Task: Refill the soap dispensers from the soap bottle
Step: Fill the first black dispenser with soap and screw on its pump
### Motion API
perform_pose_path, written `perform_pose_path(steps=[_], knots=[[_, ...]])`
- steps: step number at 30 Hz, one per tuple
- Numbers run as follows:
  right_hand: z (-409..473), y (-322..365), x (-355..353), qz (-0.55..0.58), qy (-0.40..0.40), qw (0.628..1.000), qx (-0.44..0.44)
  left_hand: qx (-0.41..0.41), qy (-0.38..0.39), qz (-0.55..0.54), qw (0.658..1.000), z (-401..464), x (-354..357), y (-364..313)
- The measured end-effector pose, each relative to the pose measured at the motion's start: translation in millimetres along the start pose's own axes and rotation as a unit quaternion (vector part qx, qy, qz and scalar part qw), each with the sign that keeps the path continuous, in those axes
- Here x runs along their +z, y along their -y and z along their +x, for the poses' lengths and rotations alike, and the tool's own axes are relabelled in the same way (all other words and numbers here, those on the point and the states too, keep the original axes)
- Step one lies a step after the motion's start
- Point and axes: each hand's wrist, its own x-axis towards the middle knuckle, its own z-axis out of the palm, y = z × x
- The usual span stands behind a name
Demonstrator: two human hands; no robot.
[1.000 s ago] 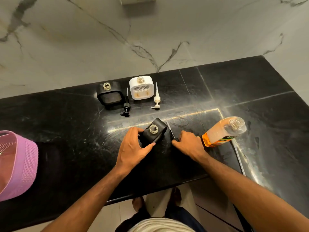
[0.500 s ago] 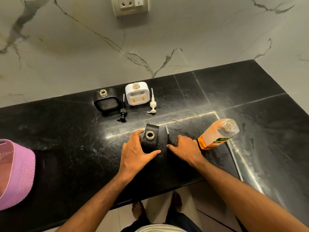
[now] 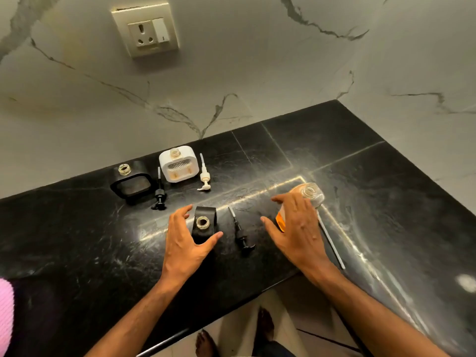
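Observation:
A small black soap dispenser (image 3: 203, 224) stands upright with its neck uncapped near the front of the black counter (image 3: 334, 155). My left hand (image 3: 184, 243) cups it, thumb against its front and fingers at its left side. Its black pump (image 3: 241, 235) lies just to the right. The soap bottle (image 3: 311, 193), clear with orange liquid and no cap, lies tilted on the counter. My right hand (image 3: 296, 228) hovers over the bottle with fingers spread, hiding most of it. At the back stand a second black dispenser (image 3: 131, 181) and a white dispenser (image 3: 177, 163), both uncapped.
A black pump (image 3: 159, 195) and a white pump (image 3: 204, 176) lie beside the back dispensers. A thin pale tube (image 3: 332, 243) lies right of my right hand. A pink basket (image 3: 5, 310) is at the far left. A wall socket (image 3: 146, 29) is above.
My right hand let go of the black pump and moved right over the soap bottle. The near dispenser went from tilted to upright. The camera tilted up.

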Motion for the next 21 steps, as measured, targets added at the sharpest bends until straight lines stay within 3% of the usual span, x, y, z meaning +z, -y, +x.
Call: perform_pose_path(steps=[5, 9, 14, 21], knots=[[-8, -32, -24, 0.002, -0.095, 0.993, 0.076, -0.047, 0.021, -0.046, 0.998, -5, 11, 5], [-13, -52, -24, 0.031, -0.119, 0.982, 0.142, -0.075, 0.029, -0.058, 0.995, -8, 18, 12], [-9, -70, -12, 0.091, -0.057, 0.971, 0.213, -0.106, 0.034, -0.073, 0.991, -10, 25, 12], [-2, -76, 9, 0.181, -0.018, 0.957, 0.228, -0.135, 0.02, -0.097, 0.986, -14, 27, 5]])
